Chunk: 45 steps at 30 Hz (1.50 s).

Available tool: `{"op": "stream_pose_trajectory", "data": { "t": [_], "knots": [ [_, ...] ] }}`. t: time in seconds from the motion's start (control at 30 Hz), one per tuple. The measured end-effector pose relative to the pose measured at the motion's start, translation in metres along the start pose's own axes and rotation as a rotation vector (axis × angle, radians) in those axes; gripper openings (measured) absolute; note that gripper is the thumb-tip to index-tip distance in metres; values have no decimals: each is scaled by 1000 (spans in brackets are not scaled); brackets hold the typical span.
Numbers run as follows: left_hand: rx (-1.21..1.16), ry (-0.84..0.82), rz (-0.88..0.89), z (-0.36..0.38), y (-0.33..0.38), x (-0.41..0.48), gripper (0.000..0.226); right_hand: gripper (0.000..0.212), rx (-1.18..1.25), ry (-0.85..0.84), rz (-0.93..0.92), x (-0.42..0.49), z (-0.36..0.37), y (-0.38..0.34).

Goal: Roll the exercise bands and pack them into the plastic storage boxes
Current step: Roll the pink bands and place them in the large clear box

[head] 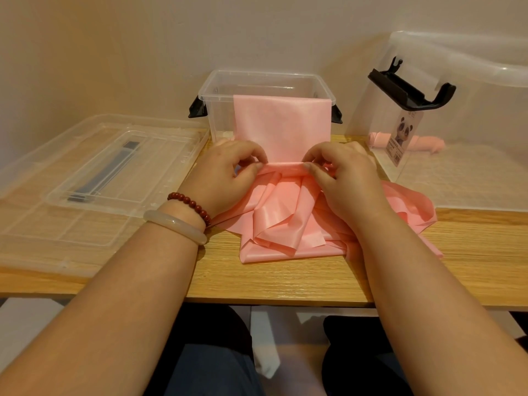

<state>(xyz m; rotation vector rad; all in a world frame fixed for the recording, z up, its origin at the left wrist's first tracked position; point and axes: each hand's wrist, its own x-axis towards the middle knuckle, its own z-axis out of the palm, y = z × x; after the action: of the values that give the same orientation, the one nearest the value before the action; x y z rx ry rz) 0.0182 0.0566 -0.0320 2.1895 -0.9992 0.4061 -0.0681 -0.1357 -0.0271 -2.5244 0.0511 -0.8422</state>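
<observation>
Exercise band (pixel 281 127): pink, thin and glossy. Its upper stretch hangs flat over the front wall of the middle box. Its lower part lies in loose, crumpled folds on the table in front of the person, and a narrow roll runs across its width between the two hands.
Lid (pixel 94 167): clear plastic, lying flat at the far left of the table, with a dark handle strip in its middle.
Left hand (pixel 225 172): fingers curled, thumb and fingertips pinching the left end of the roll. A dark red bead bracelet (pixel 191 204) and a pale bangle (pixel 174 227) are on the wrist.
Middle box (pixel 211 92): clear, open on top, with black latches on both sides, standing against the wall.
Right hand (pixel 343 172): fingers curled, pinching the right end of the roll.
Right box (pixel 485 110): clear and larger, with a black handle (pixel 411 90) and a panda label (pixel 403 135) on its near face.
Rolled band (pixel 428 144): pink, lying inside the right box.
Table (pixel 285 278): light wood grain, its front edge running across the view.
Wall (pixel 171 38): plain and pale, just behind the boxes.
</observation>
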Motion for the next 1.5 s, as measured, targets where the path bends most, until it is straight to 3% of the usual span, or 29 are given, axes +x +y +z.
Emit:
{"op": "stream_pose_trajectory", "data": {
  "t": [0.47,0.8,1.27,1.5],
  "knots": [
    [7,19,36,1,-3,1,3,9,6,-21,22,1,0,-2],
    [-23,-4,-25,0,2,-2,17,8,43,11,52,-1,-1,-8],
    [54,-88,13,-1,2,-1,13,11,70,11,75,2,3,-2],
    [79,1,64,2,-2,1,8,15,-9,-73,5,0,4,-4]
  ]
}}
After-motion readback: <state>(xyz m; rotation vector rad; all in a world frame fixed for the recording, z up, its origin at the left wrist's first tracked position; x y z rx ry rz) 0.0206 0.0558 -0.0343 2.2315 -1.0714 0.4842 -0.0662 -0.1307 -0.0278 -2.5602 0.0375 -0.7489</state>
